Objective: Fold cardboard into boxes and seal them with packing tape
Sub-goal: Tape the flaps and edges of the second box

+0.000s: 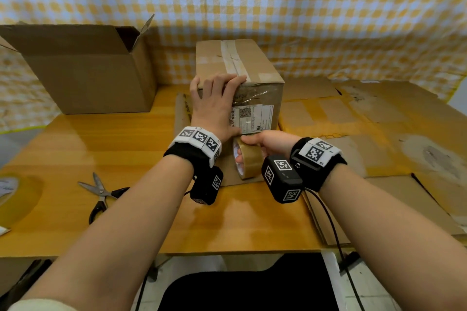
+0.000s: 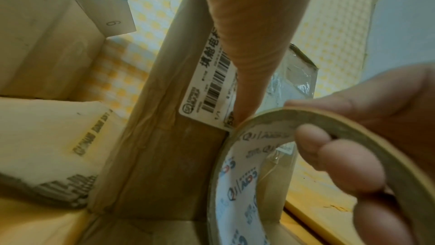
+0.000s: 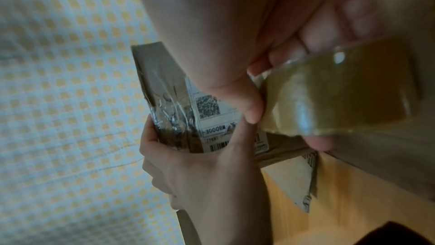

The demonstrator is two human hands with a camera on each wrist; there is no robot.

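Note:
A closed cardboard box (image 1: 252, 65) with old tape strips on top stands mid-table, a white shipping label (image 1: 252, 118) on its near face. My left hand (image 1: 217, 106) lies flat on that face, fingers straight and reaching the top edge, thumb at the left corner. My right hand (image 1: 267, 144) grips a brown packing tape roll (image 1: 249, 161) low against the box's near face, fingers through the core and thumb on top. The left wrist view shows the roll (image 2: 235, 174) touching the box (image 2: 160, 137) just below the label. In the right wrist view the roll (image 3: 329, 91) sits beside my left hand (image 3: 207, 174).
An open, empty cardboard box (image 1: 83, 68) stands at the back left. Scissors (image 1: 101, 194) lie near the left front, and a second tape roll (image 1: 15, 194) sits at the far left edge. Flattened cardboard sheets (image 1: 366, 118) cover the table's right side.

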